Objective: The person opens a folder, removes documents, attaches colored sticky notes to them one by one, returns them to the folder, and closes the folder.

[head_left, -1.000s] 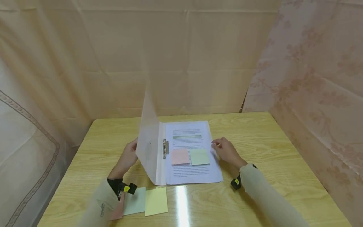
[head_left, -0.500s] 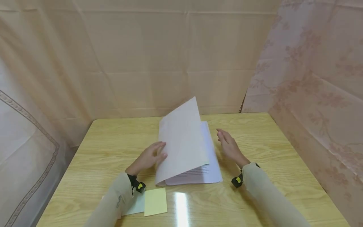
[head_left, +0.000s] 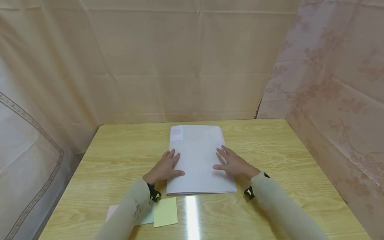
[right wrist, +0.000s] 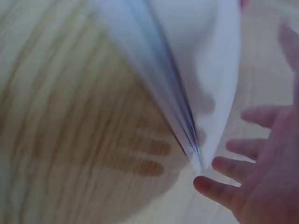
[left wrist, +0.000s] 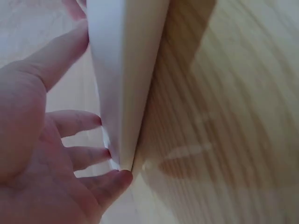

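Note:
A white file folder (head_left: 198, 163) lies closed on the wooden table, a small label at its top left corner. My left hand (head_left: 165, 168) rests on its spine side with fingers spread; in the left wrist view the fingertips (left wrist: 122, 177) touch the folder's spine (left wrist: 135, 84). Over the right edge, my right hand (head_left: 235, 163) is spread with straight fingers. In the right wrist view that hand (right wrist: 261, 168) hovers beside the cover (right wrist: 219, 70), and the papers' edges show under it. The pages and the sticky note pads on them are hidden beneath the cover.
Near the front left of the table (head_left: 126, 143) lie a yellow sticky note pad (head_left: 165, 212), a pale green pad (head_left: 147, 218) and a pink pad (head_left: 111, 210), the latter two partly covered by my left sleeve. Curtains (head_left: 192, 66) hang behind and at both sides.
The folder's cover has swung from standing upright at the left down over the papers. My left hand has moved right onto the spine side; my right hand has come over the right edge.

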Tool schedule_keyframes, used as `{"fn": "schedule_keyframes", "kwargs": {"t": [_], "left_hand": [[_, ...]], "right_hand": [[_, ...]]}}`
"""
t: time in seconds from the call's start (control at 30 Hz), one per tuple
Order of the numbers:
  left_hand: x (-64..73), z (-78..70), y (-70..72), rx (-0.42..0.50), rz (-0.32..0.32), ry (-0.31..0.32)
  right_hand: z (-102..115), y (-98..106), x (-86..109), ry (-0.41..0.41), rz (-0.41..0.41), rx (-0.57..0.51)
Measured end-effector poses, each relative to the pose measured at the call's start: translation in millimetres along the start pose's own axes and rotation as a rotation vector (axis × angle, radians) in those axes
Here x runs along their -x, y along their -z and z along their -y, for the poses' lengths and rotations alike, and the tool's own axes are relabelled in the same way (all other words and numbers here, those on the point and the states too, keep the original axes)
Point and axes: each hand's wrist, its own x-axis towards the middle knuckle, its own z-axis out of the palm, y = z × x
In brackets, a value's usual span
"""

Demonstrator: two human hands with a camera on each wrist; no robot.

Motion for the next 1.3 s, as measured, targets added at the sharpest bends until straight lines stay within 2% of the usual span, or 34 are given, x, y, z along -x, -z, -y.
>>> {"fn": "schedule_keyframes", "kwargs": {"t": [0.07,0.17,0.37,0.5,0.67,0.87,1.13,1.3], "left_hand": [[-0.4,-2.8,-0.4,-0.016,0.007,0.013],[-1.3,-5.6,-0.5,-0.041,0.012,0.027],[-4.2,-8.9,0.0,-0.118,0.036,0.039],[-6.0,-13.4,2.8,-0.161,0.038,0.064],[-7.5,-17.3,1.5,-0.168,0.054,0.097],[-10.5,-19.9,1.1,-0.173,0.020,0.080],[-12.2,-10.5,4.0,-0.200,-0.014,0.095],[-18.8,-4.6,7.0,-0.206,-0.020,0.082]], "right_hand": [[4,-3,0.5,0.014,0.045,0.085],[10,-6,0.7,0.028,0.071,0.191],[16,-10,-0.2,-0.016,0.118,0.248],[18,-12,-3.9,-0.003,0.109,0.293],[19,-13,-6.7,-0.006,0.113,0.289],[15,-10,-9.3,0.021,0.087,0.326],[19,-9,-25.2,0.023,0.106,0.328],[16,-6,-35.5,0.029,0.108,0.315]]}}
